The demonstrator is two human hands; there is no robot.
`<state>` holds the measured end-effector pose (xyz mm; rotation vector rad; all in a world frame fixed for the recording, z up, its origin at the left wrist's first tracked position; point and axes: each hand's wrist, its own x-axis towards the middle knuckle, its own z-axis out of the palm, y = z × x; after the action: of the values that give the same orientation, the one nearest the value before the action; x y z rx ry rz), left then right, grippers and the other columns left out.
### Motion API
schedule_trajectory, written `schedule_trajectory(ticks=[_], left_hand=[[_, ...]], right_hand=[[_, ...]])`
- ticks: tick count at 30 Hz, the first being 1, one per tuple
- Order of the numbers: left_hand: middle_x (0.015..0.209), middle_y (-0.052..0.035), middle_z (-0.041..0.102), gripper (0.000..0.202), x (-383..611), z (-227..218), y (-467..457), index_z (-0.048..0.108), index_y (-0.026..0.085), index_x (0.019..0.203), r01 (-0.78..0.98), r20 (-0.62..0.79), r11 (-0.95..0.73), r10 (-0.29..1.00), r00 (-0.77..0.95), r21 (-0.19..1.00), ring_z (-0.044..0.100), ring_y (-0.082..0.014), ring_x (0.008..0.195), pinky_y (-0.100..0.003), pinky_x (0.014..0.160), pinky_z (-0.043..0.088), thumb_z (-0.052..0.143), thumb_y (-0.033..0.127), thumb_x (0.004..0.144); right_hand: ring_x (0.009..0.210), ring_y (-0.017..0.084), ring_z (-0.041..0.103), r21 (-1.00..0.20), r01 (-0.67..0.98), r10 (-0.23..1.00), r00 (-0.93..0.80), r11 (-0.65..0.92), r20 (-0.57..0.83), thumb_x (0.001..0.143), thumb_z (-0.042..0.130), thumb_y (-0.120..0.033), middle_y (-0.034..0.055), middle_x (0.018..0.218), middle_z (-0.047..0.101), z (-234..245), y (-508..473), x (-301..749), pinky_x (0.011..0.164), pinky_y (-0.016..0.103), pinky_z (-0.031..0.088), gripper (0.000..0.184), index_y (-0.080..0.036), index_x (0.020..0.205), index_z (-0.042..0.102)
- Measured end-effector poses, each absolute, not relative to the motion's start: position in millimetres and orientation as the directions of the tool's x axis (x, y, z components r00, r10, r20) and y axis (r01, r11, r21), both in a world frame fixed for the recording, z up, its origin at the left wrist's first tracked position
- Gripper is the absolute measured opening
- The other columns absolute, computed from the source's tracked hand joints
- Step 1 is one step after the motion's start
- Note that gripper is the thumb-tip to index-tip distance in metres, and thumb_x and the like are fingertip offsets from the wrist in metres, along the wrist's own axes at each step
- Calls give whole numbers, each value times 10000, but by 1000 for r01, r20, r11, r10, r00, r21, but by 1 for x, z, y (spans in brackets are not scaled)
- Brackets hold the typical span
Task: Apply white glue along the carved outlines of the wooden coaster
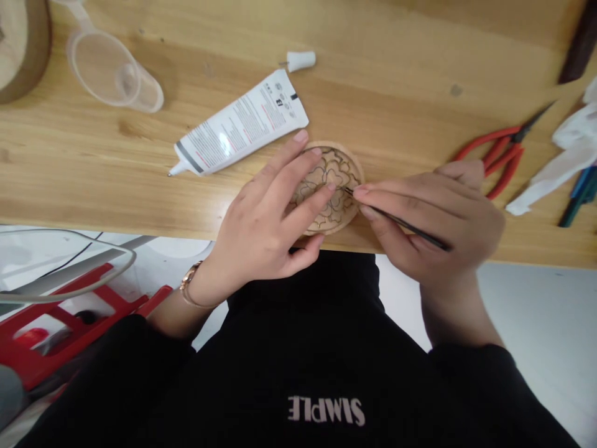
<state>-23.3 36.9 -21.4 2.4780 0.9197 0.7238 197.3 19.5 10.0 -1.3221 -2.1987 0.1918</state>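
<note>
A round wooden disc with a raised rim lies near the table's front edge. Thin gold-coloured metal strips form a flower-like pattern inside it. My left hand spans the disc's left side, fingertips at the far rim and thumb at the near rim, holding it against the table. One of its fingertips presses on the middle of the pattern. Pinched in my right hand are dark slender tweezers, their tips on the pattern beside that fingertip. Whether the tips grip a strip is too small to tell.
Behind my left hand lies a white glue tube, its cap off. A clear plastic cup and a round wooden piece are at left. Red-handled pliers, white tissue and pens lie at right.
</note>
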Motion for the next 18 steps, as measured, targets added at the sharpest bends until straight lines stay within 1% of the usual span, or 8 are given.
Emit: schedule_trajectory(ticks=[2,5,8,10,13,18], left_hand=[[1387,-142,517,460,-23,-22,37,496,222,1285,484,321,-702,688,651,522,394,-388,1406,-611,1045,488,617,360,863],[1381,-157,515,471,-23,-24,38,511,198,1277,472,355,-726,669,653,500,402,-390,1397,-614,1055,479,622,379,856],[1375,-152,519,475,-23,-23,38,515,209,1278,470,361,-722,673,645,507,410,-384,1394,-600,1076,471,630,379,849],[1383,-139,517,460,-23,-22,38,503,227,1287,475,335,-702,689,643,531,405,-381,1401,-601,1080,468,616,368,863],[1411,-127,500,450,-23,-21,37,488,242,1302,465,326,-692,692,644,552,395,-382,1408,-614,1080,460,593,372,884],[1465,-102,450,493,-25,-25,37,452,259,1346,435,345,-693,688,639,575,373,-366,1423,-593,1124,425,588,408,897]], right_hand=[[660,145,709,-417,758,851,-348,503,394,843,691,-171,-43,871,782,9,19,197,637,366,400,131,-271,928,687],[659,157,715,-463,732,851,-312,499,423,814,712,-148,-16,851,784,8,17,199,623,358,404,141,-242,918,692],[662,161,719,-499,729,868,-271,468,417,825,699,-167,-31,858,784,9,15,202,608,349,425,154,-284,925,698],[668,160,722,-513,732,880,-263,449,395,848,680,-196,-44,865,783,9,15,203,609,347,439,137,-308,924,699],[680,152,721,-523,725,883,-269,449,385,863,669,-206,-41,857,782,8,16,203,633,345,446,112,-302,915,697],[725,147,724,-523,699,865,-304,488,400,847,685,-188,-43,902,782,4,19,201,656,330,452,158,-299,958,691]])
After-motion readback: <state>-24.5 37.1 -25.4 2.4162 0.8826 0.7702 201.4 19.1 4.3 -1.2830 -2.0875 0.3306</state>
